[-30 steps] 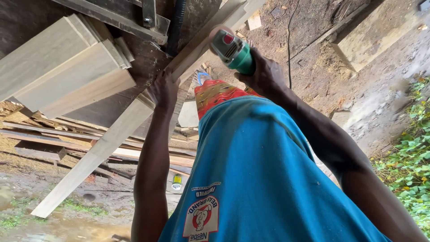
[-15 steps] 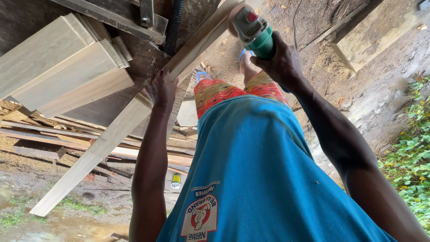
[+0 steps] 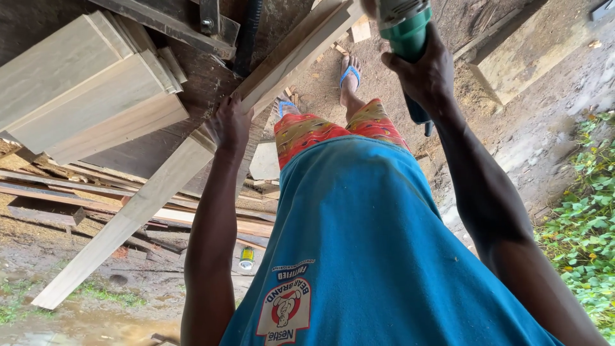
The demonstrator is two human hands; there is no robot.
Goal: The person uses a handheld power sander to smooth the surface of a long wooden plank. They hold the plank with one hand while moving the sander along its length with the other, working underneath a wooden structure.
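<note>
Pale wood, long and narrow: the plank (image 3: 192,160) runs diagonally from the lower left up to the top centre, lying across the dark worktop (image 3: 211,77). Its lower end hangs out past the worktop edge, over the muddy ground.

Your left hand (image 3: 229,125) is pressed on the plank's near edge about midway along, fingers curled over the wood, gripping it. Your right hand (image 3: 426,74) is wrapped tight round the green body of a handheld power tool (image 3: 402,25), most likely a grinder or sander. Its working head is cut off at the top of the frame, so whether it touches the plank cannot be told.

Notes for doing this well, as judgement:
- Keep the left hand bearing down; the unsupported end will likely chatter or tip otherwise.
- Hold that hand well back from the tool's head, never in its line of travel.
- Keep the tool's face flat to the wood and pass evenly, so it does not dig in.
- Mind the cord trailing below your right wrist.

Close by: a stack of thick light boards (image 3: 90,90) on the worktop to the left, loose timber offcuts (image 3: 77,192) on the ground, your feet in blue sandals (image 3: 349,74) on bare earth. Open footwear near a spinning tool is a risk; stand braced and clear.
</note>
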